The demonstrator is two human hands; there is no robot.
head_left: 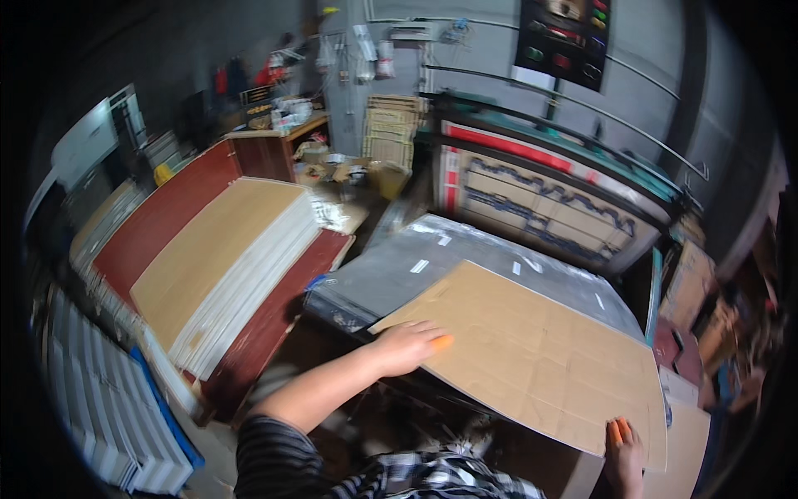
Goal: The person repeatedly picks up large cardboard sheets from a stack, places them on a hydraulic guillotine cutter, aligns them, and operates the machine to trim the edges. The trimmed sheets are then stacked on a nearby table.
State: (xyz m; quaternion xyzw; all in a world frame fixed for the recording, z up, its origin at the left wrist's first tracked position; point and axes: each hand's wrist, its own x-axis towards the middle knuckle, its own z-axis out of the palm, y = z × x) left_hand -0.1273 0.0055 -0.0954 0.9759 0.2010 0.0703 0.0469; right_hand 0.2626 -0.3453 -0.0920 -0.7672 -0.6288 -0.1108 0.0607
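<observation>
A large tan cardboard sheet (pixel 532 345) with faint crease lines lies partly over a grey metal bed (pixel 386 270) of a press-like machine. My left hand (pixel 406 347) grips the sheet's near left edge, with an orange cover showing on one digit. At the near right corner, my right hand (pixel 627 457) holds the edge, its orange-covered fingertips on top of the board. The parts of both hands under the sheet are hidden. Behind the bed rises the machine's upright plate (pixel 540 200), carrying dark curved strips and a red band.
To the left, a stack of cardboard sheets (pixel 224 249) rests on a dark red board (pixel 270 333). Grey-and-white striped stacks (pixel 108 399) stand at the lower left. Another tan sheet (pixel 683 437) lies beside my right hand. A cluttered bench (pixel 278 133) is at the back.
</observation>
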